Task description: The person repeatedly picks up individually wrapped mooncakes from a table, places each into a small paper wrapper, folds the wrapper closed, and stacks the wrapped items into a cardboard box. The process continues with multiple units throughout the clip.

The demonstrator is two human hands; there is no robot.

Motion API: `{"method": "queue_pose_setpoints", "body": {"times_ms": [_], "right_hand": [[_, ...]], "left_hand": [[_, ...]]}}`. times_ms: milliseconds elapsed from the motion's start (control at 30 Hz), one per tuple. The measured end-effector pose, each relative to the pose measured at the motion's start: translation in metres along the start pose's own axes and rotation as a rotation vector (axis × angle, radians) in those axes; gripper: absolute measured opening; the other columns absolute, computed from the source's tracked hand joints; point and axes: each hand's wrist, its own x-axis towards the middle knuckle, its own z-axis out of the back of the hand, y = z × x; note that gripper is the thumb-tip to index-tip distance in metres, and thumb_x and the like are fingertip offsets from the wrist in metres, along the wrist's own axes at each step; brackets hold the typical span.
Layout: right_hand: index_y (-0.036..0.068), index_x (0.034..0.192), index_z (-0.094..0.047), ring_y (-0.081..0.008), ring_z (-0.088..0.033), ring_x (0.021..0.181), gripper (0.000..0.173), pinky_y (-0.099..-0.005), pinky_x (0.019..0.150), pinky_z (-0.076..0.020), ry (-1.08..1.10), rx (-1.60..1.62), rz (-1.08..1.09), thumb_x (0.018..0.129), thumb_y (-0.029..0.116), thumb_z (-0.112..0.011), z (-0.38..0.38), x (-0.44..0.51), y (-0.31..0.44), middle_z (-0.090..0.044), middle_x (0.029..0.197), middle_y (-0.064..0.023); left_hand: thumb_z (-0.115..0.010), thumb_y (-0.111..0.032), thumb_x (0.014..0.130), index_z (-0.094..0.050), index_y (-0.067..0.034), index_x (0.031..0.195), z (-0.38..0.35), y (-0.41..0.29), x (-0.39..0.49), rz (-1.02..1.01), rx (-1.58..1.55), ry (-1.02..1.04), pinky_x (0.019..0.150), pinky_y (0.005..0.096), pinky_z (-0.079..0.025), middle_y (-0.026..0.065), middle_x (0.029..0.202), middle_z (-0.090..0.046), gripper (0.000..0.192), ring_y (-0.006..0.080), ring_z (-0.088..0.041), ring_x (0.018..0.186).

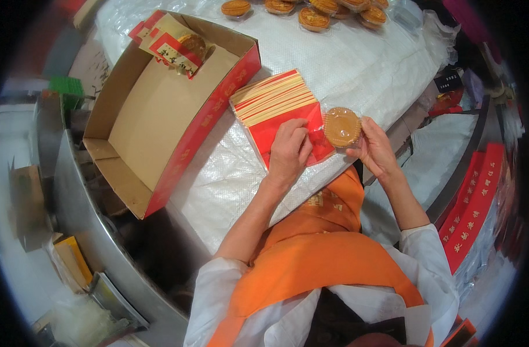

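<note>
Between the thumb and fingers of my right hand [375,149] is a round mooncake [342,127] in clear plastic, its flat brown side facing up. The mooncake is at the right edge of a fanned stack of red and cream packets [275,99]. My left hand [291,145] lies on the top red packet [269,130], fingers curled near its right side; whether they pinch it is hidden. Beyond the stack to the left stands an open cardboard box [160,99] with red outer walls. In its far corner are several filled packets [177,52], one showing a mooncake.
More wrapped mooncakes [314,19] lie at the far side of the white woven sheet [334,56] covering the work surface. Red printed strips [473,204] are at the right. A curved metal edge [104,234] runs along the left, with a green basket [67,86] beyond it.
</note>
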Motion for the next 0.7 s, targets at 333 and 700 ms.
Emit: {"method": "queue_pose_setpoints", "body": {"times_ms": [333,700], "right_hand": [[0.006,0.108,-0.050,-0.0031,-0.050,0.068,0.026,-0.0203,0.048,-0.0537,-0.010,-0.349,-0.082,0.101,0.031,-0.047,-0.001,0.014,0.014,-0.051,0.085,0.0012],[0.009,0.109,-0.046,-0.0029,-0.054,0.062,0.022,-0.0172,0.044,-0.0462,0.065,-0.569,0.013,0.099,0.026,-0.053,-0.030,0.007,0.041,-0.058,0.092,-0.0031]], "left_hand": [[-0.064,0.007,0.071,-0.056,0.001,0.097,0.002,0.002,0.001,-0.205,-0.005,-0.046,0.091,0.0440,-0.045,0.0178,0.114,-0.059,0.027,0.0353,-0.057,0.106],[-0.059,0.002,0.085,-0.054,-0.002,0.098,0.033,-0.030,0.030,-0.097,-0.149,0.158,0.097,0.0426,-0.043,0.0160,0.123,-0.057,0.015,0.0340,-0.053,0.115]]}}
